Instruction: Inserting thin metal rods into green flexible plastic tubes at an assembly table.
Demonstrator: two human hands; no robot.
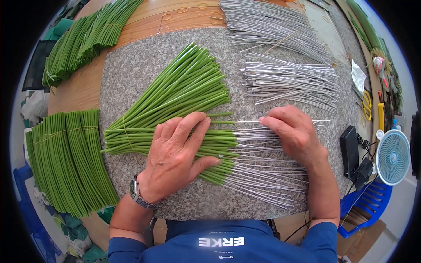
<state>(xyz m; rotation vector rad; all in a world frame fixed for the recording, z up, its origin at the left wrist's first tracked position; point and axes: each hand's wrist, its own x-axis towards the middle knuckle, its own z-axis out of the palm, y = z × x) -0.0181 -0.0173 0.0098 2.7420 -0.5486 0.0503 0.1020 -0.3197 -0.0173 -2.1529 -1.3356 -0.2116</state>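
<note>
Green stems [193,83], long and slender, are fanned out on a grey speckled stone slab [175,206], directly in front of the person, and are gathered near their left end by a thin yellow band [126,131]. Silvery wires [263,186] are seen projecting rightward from the ends of the lower stems. One single wire [245,122], lined up with a stem end in the middle of the fan, is pinched between the thumb and fingers of the right hand [293,131]. The left hand [177,147] is laid open across the stems, palm down, with its thumb spread toward the wired ends; whether any one stem is gripped beneath it cannot be told. A metal watch [134,188] is worn on the left wrist.

Beyond the right hand, loose wires are heaped in a nearer pile [289,83] and a farther pile [276,30]. At the left, more stems are stacked in a near bundle [70,162] and a far bundle [92,39]. At the far right, yellow-handled scissors [366,105] and a pale blue fan [393,155] are placed.
</note>
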